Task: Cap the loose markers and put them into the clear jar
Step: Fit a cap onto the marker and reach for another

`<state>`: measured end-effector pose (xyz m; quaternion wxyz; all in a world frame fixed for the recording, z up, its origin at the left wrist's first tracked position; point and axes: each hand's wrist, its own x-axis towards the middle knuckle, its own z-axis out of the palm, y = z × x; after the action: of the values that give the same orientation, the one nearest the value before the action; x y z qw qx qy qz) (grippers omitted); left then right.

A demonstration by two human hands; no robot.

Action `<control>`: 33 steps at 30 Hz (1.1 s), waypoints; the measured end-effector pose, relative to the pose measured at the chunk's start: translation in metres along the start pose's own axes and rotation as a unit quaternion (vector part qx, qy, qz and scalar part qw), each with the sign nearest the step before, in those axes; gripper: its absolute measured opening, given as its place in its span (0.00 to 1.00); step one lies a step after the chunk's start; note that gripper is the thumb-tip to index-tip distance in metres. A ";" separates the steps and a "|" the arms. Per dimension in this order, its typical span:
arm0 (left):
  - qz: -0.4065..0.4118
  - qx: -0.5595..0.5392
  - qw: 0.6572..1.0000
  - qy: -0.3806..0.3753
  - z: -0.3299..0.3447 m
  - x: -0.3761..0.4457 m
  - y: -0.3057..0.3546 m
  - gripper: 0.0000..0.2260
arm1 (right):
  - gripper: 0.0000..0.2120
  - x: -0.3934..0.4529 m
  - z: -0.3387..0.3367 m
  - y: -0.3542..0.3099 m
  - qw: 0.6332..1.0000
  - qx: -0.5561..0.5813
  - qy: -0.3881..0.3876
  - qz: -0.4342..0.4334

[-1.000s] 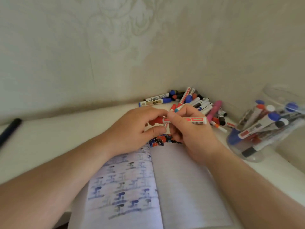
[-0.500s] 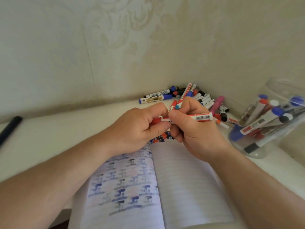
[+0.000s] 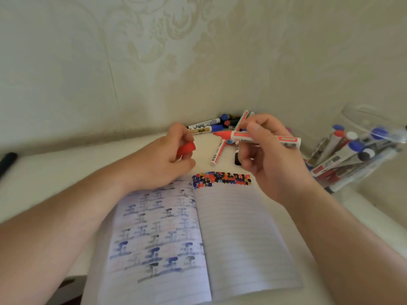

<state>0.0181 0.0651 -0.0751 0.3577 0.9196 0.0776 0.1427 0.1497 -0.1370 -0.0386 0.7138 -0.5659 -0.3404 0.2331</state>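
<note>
My right hand (image 3: 268, 155) grips a red-and-white marker (image 3: 286, 139) held level, its bare red tip (image 3: 221, 134) pointing left. My left hand (image 3: 167, 159) pinches the red cap (image 3: 187, 149), a short gap away from the tip. Behind the hands a pile of loose markers (image 3: 220, 125) lies in the wall corner, and two more markers (image 3: 218, 153) lie on the table between the hands. The clear jar (image 3: 361, 148) at the right leans and holds several markers.
An open lined notebook (image 3: 231, 238) with red, blue and black marker dots lies on the white table (image 3: 55, 172) under my forearms. A dark pen (image 3: 7, 160) sits at the far left edge. Patterned walls close the corner behind.
The hands were together on the marker; now they have parted. The red cap has come off in my left hand and the marker's red tip is bare.
</note>
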 end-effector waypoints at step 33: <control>-0.027 -0.033 0.995 -0.088 0.005 -0.002 0.008 0.08 | 0.11 -0.015 -0.004 0.027 0.953 -0.295 0.000 0.072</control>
<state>0.0181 0.0556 -0.0738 0.3969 0.9139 0.0661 0.0543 0.1440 -0.1435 -0.0685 0.4964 -0.7741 -0.3526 0.1731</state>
